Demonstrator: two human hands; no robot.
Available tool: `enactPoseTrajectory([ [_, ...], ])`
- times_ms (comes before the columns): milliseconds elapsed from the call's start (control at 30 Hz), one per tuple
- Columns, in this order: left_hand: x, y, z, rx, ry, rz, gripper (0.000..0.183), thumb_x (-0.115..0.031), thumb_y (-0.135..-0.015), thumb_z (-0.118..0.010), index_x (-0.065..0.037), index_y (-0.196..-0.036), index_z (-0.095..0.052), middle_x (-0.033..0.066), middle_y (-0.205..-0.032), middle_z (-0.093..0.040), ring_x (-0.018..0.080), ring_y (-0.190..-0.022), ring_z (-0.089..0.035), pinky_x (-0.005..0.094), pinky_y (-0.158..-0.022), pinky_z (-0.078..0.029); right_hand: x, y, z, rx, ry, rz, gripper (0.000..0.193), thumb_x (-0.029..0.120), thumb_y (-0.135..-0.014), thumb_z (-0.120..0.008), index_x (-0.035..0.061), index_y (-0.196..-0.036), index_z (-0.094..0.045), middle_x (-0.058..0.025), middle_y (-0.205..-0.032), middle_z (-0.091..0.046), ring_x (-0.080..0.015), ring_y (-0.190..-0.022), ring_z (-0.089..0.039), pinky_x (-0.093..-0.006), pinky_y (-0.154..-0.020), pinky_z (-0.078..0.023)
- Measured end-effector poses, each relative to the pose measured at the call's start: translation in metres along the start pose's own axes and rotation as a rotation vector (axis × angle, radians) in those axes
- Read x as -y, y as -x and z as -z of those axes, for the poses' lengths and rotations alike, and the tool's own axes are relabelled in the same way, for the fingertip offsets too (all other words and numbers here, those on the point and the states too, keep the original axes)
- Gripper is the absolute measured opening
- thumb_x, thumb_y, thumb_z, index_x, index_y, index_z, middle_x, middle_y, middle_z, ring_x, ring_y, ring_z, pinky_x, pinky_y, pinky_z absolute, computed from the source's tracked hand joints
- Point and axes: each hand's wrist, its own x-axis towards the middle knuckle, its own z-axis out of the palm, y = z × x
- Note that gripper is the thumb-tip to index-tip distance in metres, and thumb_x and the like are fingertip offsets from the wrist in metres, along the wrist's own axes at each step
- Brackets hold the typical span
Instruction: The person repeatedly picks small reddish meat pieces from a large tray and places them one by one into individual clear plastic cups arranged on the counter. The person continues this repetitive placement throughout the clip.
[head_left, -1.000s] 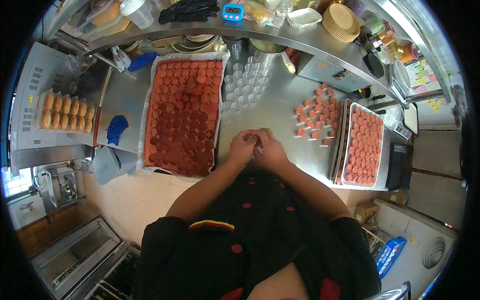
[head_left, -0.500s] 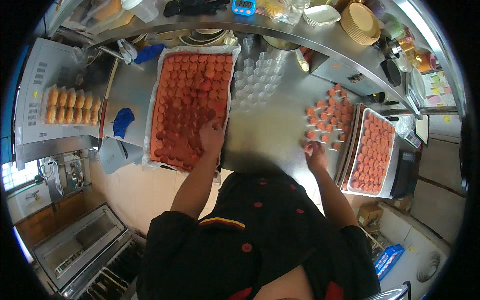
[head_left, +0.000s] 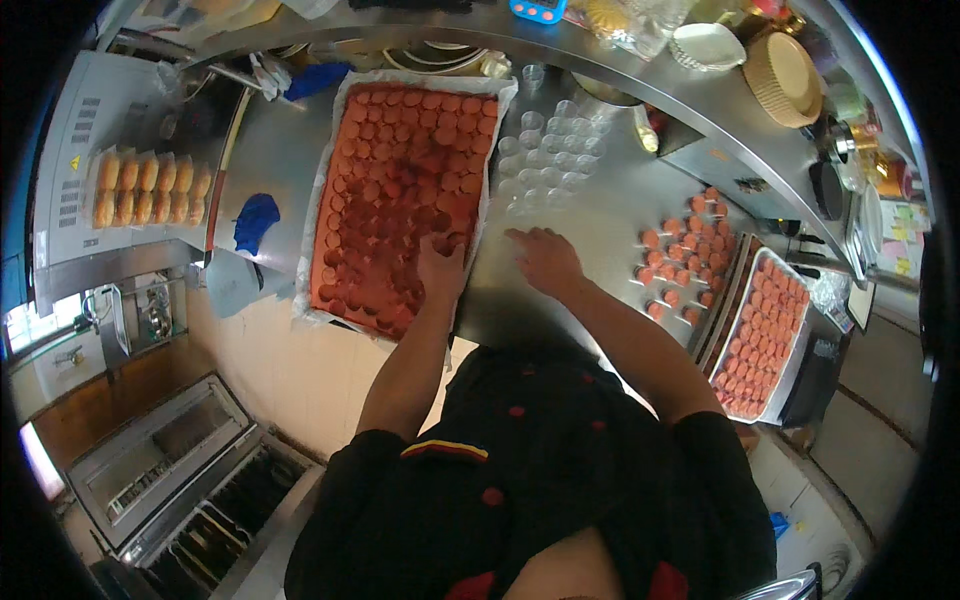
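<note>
A large sheet of red cake, cut into many rounds, lies in a paper-lined tray at centre left; dark gaps and leftover scraps mark its nearer half. My left hand reaches onto the sheet's right side, fingers curled around a small red cake round that they mostly hide. To the right of the tray, my right hand hovers over the steel counter with its fingers stretched out and nothing visible in them. Several clear plastic cups stand just beyond it. Farther right are cups with red cake rounds in them.
A white tray packed with red rounds stands at the right end. An overhead shelf with a blue timer and paper cases spans the back. At left are a blue cloth and packed buns.
My right hand has moved left from the cups with cake rounds to beside the sheet, its fingers now extended. My left hand remains at the sheet. The view has shifted slightly.
</note>
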Motion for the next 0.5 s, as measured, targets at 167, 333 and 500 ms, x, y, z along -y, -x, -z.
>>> enactPoseTrajectory([
  [167, 0.012, 0.003, 0.026, 0.148, 0.607, 0.197, 0.043, -0.008, -0.093, -0.071, -0.005, -0.134, -0.059, 0.0082, -0.115, -0.068, 0.0249, -0.101, -0.066, 0.0364, -0.09, -0.056, 0.001, -0.033, -0.039, 0.246, 0.133, -0.033, 0.026, 0.019, -0.091, -0.068, 0.0154, -0.116, -0.072, -0.0118, -0.109, -0.07, -0.0324, -0.104, -0.07, -0.0465, -0.086, -0.058],
  [333, 0.025, 0.01, 0.053, 0.252, 1.157, 0.505, 0.045, 0.003, -0.092, -0.066, -0.004, -0.137, -0.058, 0.0073, -0.113, -0.066, 0.018, -0.098, -0.064, 0.0323, -0.087, -0.055, -0.015, 0.005, -0.038, 0.065, 0.073, 0.085, 0.018, 0.022, -0.095, -0.064, 0.0086, -0.108, -0.068, -0.0156, -0.119, -0.066, -0.036, -0.11, -0.066, -0.0476, -0.099, -0.055],
  [500, -0.001, 0.024, 0.064, 0.457, 0.895, 0.228, 0.048, -0.004, -0.09, -0.073, -0.005, -0.137, -0.06, 0.0065, -0.121, -0.067, 0.0221, -0.11, -0.064, 0.0391, -0.1, -0.053, 0.002, 0.06, -0.001, -0.129, -0.339, -0.012, 0.023, 0.012, -0.087, -0.073, 0.0068, -0.106, -0.06, -0.0152, -0.12, -0.066, -0.0366, -0.119, -0.063, -0.045, -0.098, -0.054],
])
